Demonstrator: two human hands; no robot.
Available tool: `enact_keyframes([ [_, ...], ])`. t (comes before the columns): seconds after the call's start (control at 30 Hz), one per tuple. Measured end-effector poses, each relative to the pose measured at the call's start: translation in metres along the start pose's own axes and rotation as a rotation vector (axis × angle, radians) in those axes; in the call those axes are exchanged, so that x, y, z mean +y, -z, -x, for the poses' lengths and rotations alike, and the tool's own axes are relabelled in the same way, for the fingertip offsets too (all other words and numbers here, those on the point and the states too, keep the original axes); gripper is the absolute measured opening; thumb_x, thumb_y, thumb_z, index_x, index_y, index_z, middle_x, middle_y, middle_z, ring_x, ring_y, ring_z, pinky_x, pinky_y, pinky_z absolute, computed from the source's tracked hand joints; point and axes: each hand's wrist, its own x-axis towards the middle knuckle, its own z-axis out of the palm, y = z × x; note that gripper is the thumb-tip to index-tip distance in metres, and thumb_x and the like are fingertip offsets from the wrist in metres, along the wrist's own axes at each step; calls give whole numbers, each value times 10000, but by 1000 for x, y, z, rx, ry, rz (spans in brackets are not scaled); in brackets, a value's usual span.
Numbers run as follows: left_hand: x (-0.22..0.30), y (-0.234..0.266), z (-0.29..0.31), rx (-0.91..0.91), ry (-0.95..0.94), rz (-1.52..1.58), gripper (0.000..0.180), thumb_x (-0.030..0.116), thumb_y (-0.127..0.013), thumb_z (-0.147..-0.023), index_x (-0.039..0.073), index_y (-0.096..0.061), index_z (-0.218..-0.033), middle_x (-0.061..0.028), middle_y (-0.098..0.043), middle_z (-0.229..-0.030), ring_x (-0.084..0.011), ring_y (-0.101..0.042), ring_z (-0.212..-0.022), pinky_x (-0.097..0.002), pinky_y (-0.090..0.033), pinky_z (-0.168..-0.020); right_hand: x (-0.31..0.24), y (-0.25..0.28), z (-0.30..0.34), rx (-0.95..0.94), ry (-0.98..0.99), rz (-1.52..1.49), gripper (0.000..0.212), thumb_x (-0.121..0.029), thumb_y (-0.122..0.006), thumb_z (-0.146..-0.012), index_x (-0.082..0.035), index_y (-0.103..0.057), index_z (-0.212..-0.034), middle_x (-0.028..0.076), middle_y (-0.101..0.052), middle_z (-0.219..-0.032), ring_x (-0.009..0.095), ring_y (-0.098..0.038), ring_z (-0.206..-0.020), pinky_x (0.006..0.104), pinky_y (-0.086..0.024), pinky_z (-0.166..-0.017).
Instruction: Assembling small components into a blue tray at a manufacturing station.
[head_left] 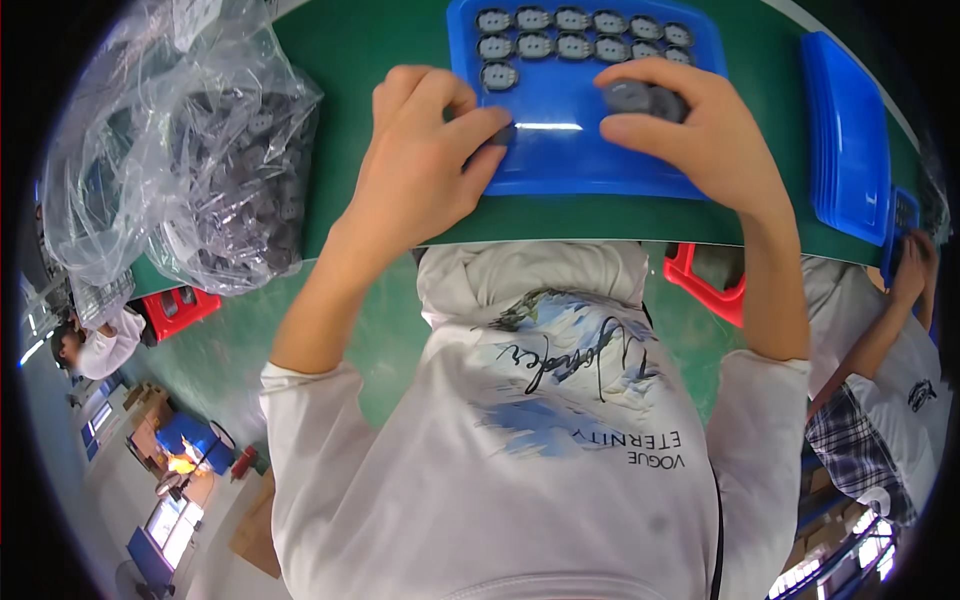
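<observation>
A blue plastic tray (560,165) lies in front of me, with rows of small round dark-grey plastic parts (572,46) along its far side and a single one starting the third row. At the tray's left edge my left hand (425,150) is closed, thumb and forefinger pinching one small grey part (505,134), mostly hidden by the fingertips. Over the right half of the tray, my right hand (700,125) curls round a short row of round grey parts (640,100), gripped between thumb and fingers.
A clear plastic bag (235,180) full of grey parts stands on the green table (345,50) at left. Stacked blue trays (850,140) are at right. Beyond them, a co-worker's hands (912,265) are at another tray. Red stools (705,280) stand below the table edge.
</observation>
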Motion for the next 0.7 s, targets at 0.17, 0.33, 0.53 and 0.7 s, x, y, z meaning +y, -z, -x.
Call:
enact_keyframes([
  [0.17,-8,7,-6,-100,-55,78,272,144,-811,-714,74,-742,-967,-66,-575,-984,-286,-504,-1016,-388,-453,-868,7,-21,-12,26,261,887,418,-247,-757,-810,-97,-637,-1181,108,-625,-848,287,-643,-753,389,-516,-676],
  [0.33,-12,0,-2,-61,-105,115,164,126,-782,-722,70,-749,-872,-41,-573,-954,-268,-511,-1027,-396,-410,-888,-2,-28,-18,-30,281,932,465,-296,-762,-808,-125,-630,-1220,105,-630,-886,310,-647,-767,409,-518,-671],
  [0.53,-11,0,-6,-41,-70,47,227,85,-789,-705,78,-735,-925,-57,-592,-1033,-311,-497,-1051,-413,-446,-889,0,-29,-18,9,345,817,391,-274,-766,-808,-144,-666,-1162,87,-616,-896,281,-634,-736,387,-512,-646],
  [0.7,-9,8,-11,-120,-115,54,206,121,-806,-697,75,-711,-874,-59,-595,-1067,-322,-484,-1087,-433,-431,-911,-3,-35,-22,-33,451,755,325,-231,-763,-807,-140,-682,-1108,67,-601,-896,267,-628,-736,372,-510,-645],
])
